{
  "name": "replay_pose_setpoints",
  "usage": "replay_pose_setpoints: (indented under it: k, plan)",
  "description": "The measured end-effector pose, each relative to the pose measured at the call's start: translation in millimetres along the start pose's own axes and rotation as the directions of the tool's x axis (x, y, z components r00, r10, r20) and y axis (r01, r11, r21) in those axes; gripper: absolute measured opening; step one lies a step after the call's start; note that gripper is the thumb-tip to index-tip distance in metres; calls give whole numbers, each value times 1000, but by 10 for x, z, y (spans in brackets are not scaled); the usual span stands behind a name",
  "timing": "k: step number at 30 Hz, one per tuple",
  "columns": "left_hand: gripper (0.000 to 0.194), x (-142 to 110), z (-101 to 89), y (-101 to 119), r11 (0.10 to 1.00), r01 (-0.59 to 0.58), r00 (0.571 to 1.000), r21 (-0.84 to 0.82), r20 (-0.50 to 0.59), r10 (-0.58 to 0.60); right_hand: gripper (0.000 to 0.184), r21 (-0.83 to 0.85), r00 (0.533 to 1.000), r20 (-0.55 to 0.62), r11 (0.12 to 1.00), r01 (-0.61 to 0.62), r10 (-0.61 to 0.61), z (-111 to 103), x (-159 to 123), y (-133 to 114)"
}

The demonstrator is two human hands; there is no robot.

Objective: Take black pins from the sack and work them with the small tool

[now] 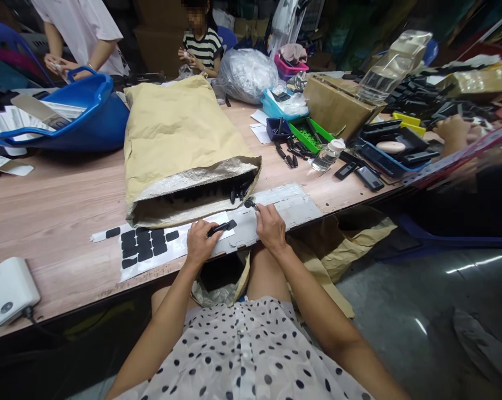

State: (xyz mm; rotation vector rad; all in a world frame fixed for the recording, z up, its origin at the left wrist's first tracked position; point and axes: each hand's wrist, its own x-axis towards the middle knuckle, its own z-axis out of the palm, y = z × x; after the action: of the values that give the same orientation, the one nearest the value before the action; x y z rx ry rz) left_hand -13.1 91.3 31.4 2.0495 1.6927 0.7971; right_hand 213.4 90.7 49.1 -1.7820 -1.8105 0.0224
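Observation:
My left hand is closed on a slim black plastic piece, tilted above a white sheet near the table's front edge. A dark rounded patch shows at the piece's right end. My right hand pinches a small tool with a round black head, its tip apart from the black piece. Left of my hands, rounded black stickers lie in rows on the white backing sheet. Under my right hand is a flat grey-white board. Beyond it, a large paper sack lies with its mouth toward me, black parts inside.
A blue tub with cartons stands at left, a white box with a cable nearer. Farther right are a green tray, a small bottle and a cardboard box. Two people sit or stand opposite; another person's hand is at right.

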Motion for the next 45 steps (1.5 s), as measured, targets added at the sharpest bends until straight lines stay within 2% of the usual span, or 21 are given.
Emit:
replay_pose_setpoints:
  k: [3,6,10,15,21,26,29,32,35,38,41,45]
  plan:
    - [12,4,-12,32,1000,19,1000,-4,9,-19,34,226,997,2,971,72,-74,-22,-147,-188]
    - [12,1,-15,62,999,49,999,-20,11,-49,35,340,991,30,934,110,-127,-37,-258,-351]
    - [11,2,-1,83,997,55,998,-46,4,-55,37,347,986,45,928,134,-159,-61,-333,-448]
    - [10,5,28,88,998,55,998,-32,-20,-56,36,294,984,94,948,119,-153,-59,-351,-445]
    - [10,4,32,92,998,46,999,-36,-13,-47,37,346,981,50,925,159,-188,-102,-343,-537]
    - [7,2,24,108,997,63,998,-49,-9,-63,36,323,971,127,934,153,-203,-49,-394,-588]
    - [9,1,28,123,996,72,997,-47,-6,-72,35,302,977,124,945,128,-172,-34,-370,-534]
    - [11,0,33,139,997,74,997,-37,-4,-74,35,228,993,69,970,80,-98,-70,-265,-388]
    - [15,-2,33,159,996,78,997,-32,-2,-78,34,50,999,25,998,-40,38,-111,-113,-147]
    - [20,-3,23,181,996,89,996,-32,-6,-89,33,-144,990,4,980,-139,141,-100,33,113]
    - [20,-4,8,196,995,96,995,-36,-6,-96,30,-268,987,-14,950,-158,161,-32,134,280]
    - [15,-19,-5,193,995,91,996,-35,4,-91,31,-324,981,-43,926,-193,189,77,173,300]
